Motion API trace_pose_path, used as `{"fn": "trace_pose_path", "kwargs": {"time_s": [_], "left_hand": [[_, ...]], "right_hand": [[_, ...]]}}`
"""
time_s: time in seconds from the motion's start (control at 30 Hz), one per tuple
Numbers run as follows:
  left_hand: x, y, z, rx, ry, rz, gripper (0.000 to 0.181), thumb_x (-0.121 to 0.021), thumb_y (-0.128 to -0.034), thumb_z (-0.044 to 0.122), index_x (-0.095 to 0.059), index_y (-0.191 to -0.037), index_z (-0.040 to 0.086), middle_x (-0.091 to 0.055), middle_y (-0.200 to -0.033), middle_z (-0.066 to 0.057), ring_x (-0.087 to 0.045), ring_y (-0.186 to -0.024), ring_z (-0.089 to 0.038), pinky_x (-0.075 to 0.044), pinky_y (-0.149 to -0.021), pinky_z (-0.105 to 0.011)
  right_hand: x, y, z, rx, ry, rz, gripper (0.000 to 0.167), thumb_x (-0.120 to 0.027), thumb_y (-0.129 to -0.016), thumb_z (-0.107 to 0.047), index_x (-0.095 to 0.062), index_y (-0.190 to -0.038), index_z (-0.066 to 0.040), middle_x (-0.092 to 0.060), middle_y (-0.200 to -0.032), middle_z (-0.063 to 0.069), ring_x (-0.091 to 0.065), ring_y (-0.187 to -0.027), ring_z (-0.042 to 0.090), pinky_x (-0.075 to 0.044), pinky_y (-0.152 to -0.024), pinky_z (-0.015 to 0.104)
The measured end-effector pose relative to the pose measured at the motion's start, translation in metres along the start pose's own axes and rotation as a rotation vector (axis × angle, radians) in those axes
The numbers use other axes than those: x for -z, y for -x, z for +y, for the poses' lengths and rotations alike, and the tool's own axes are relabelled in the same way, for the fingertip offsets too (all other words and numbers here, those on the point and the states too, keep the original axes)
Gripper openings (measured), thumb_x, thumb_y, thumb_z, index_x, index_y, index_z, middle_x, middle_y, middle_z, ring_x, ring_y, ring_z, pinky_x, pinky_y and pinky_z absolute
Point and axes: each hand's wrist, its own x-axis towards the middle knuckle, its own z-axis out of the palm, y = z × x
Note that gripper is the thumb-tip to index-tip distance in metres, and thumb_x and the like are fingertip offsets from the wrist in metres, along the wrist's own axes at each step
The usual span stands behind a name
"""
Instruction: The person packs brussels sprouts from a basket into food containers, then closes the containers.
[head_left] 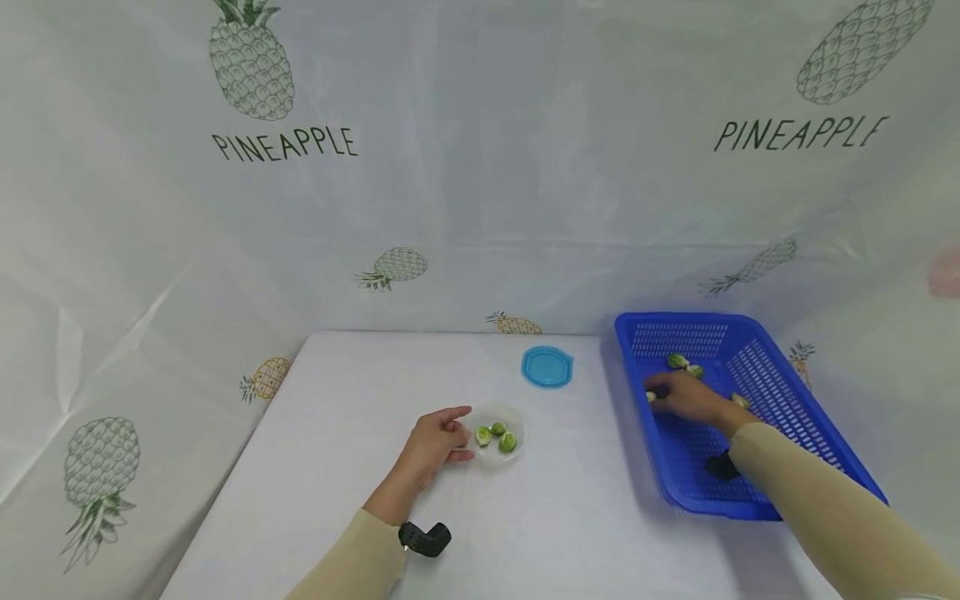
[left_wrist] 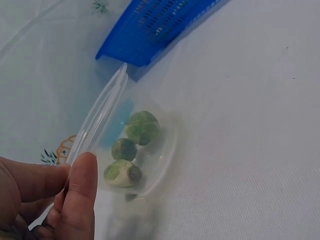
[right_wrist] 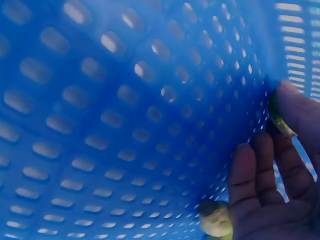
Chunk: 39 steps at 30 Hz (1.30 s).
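A clear plastic bowl [head_left: 517,425] stands on the white table with three Brussels sprouts [head_left: 507,442] in it. My left hand [head_left: 431,446] is at the bowl's left side; in the left wrist view its thumb and fingers [left_wrist: 82,192] grip the bowl's rim. My right hand [head_left: 686,396] reaches down into a blue perforated basket [head_left: 795,400]. Between its thumb and index finger a Brussels sprout [right_wrist: 280,117] is pinched against the basket's wall, partly hidden. Another Brussels sprout [right_wrist: 216,219] lies beside that hand's fingers.
More Brussels sprouts [head_left: 678,361] lie in the basket, near its far end and under the right forearm. A round blue lid [head_left: 547,367] lies flat on the table behind the bowl. A pineapple-printed sheet [head_left: 480,167] hangs behind the table.
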Motion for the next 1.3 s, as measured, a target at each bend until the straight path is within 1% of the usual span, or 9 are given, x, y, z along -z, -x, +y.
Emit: {"fn": "trace_pose_path", "kwargs": {"time_s": [0.1,0.2,0.33,0.57,0.7,0.83,0.97,1.17,1.3], "left_hand": [[0.0,0.0,0.001,-0.003,0.004,-0.012,0.052,-0.064,-0.0956,-0.008,-0.06,-0.147,0.002,-0.052,-0.097,-0.005,-0.064,-0.077,-0.017,-0.068,-0.072,-0.03],[0.0,0.0,0.001,-0.005,0.008,-0.019,0.053,-0.064,-0.0953,-0.008,-0.059,-0.147,0.002,-0.052,-0.097,-0.005,-0.064,-0.078,-0.018,-0.068,-0.072,-0.03],[0.001,0.0,0.002,-0.008,0.014,-0.016,0.053,-0.063,-0.095,-0.009,-0.06,-0.147,0.002,-0.052,-0.098,-0.005,-0.064,-0.078,-0.018,-0.068,-0.071,-0.03],[0.001,0.002,0.002,-0.013,0.018,-0.012,0.054,-0.062,-0.0947,-0.01,-0.06,-0.147,0.002,-0.053,-0.097,-0.005,-0.064,-0.08,-0.019,-0.068,-0.072,-0.031],[0.0,0.002,0.0,-0.012,0.02,-0.011,0.053,-0.062,-0.0953,-0.01,-0.06,-0.147,0.002,-0.053,-0.096,-0.005,-0.065,-0.082,-0.02,-0.068,-0.073,-0.031],[0.0,0.001,-0.001,-0.018,0.029,-0.018,0.052,-0.063,-0.0953,-0.01,-0.06,-0.146,0.001,-0.053,-0.096,-0.005,-0.064,-0.08,-0.019,-0.068,-0.072,-0.03],[0.0,0.001,-0.001,-0.023,0.04,-0.032,0.053,-0.062,-0.0952,-0.01,-0.059,-0.147,0.0,-0.052,-0.095,-0.004,-0.063,-0.078,-0.017,-0.068,-0.072,-0.03],[0.001,0.001,-0.001,-0.022,0.028,-0.02,0.052,-0.063,-0.095,-0.01,-0.06,-0.146,0.0,-0.052,-0.096,-0.005,-0.064,-0.079,-0.018,-0.068,-0.072,-0.03],[0.001,0.001,0.0,-0.02,0.033,-0.015,0.053,-0.062,-0.0945,-0.011,-0.06,-0.146,0.001,-0.053,-0.096,-0.005,-0.065,-0.08,-0.02,-0.068,-0.072,-0.03]], "right_hand": [[0.003,0.003,0.003,-0.022,0.01,0.029,0.034,-0.078,-0.091,-0.01,-0.071,-0.12,0.006,-0.073,-0.117,0.022,-0.069,-0.11,0.038,-0.061,-0.092,0.047],[0.008,0.007,0.005,-0.07,-0.003,0.065,0.03,-0.077,-0.093,-0.009,-0.07,-0.119,0.003,-0.072,-0.118,0.022,-0.068,-0.109,0.036,-0.059,-0.087,0.042],[0.016,0.011,0.0,-0.141,-0.054,0.082,0.034,-0.075,-0.097,-0.013,-0.065,-0.126,0.002,-0.069,-0.124,0.025,-0.067,-0.106,0.033,-0.059,-0.074,0.034],[0.027,0.018,-0.006,-0.168,-0.102,0.095,0.035,-0.073,-0.099,-0.014,-0.063,-0.129,0.002,-0.069,-0.124,0.025,-0.069,-0.1,0.028,-0.063,-0.067,0.039],[0.028,0.021,-0.007,-0.166,-0.098,0.1,0.037,-0.074,-0.1,-0.019,-0.064,-0.13,0.0,-0.069,-0.125,0.025,-0.068,-0.106,0.033,-0.065,-0.072,0.041],[0.03,0.026,-0.011,-0.14,-0.059,0.082,0.049,-0.071,-0.103,-0.027,-0.06,-0.143,-0.001,-0.06,-0.142,0.03,-0.062,-0.124,0.048,-0.064,-0.09,0.055],[0.031,0.03,-0.019,-0.12,-0.036,0.074,0.049,-0.067,-0.105,-0.028,-0.059,-0.147,-0.003,-0.052,-0.151,0.033,-0.059,-0.129,0.051,-0.06,-0.097,0.061],[0.034,0.035,-0.031,-0.108,-0.056,0.126,0.038,-0.069,-0.103,-0.017,-0.062,-0.136,0.0,-0.068,-0.129,0.026,-0.069,-0.108,0.032,-0.064,-0.08,0.043],[0.036,0.038,-0.033,-0.112,-0.075,0.157,0.039,-0.068,-0.103,-0.017,-0.06,-0.135,0.003,-0.07,-0.123,0.022,-0.07,-0.1,0.025,-0.064,-0.074,0.04]]}}
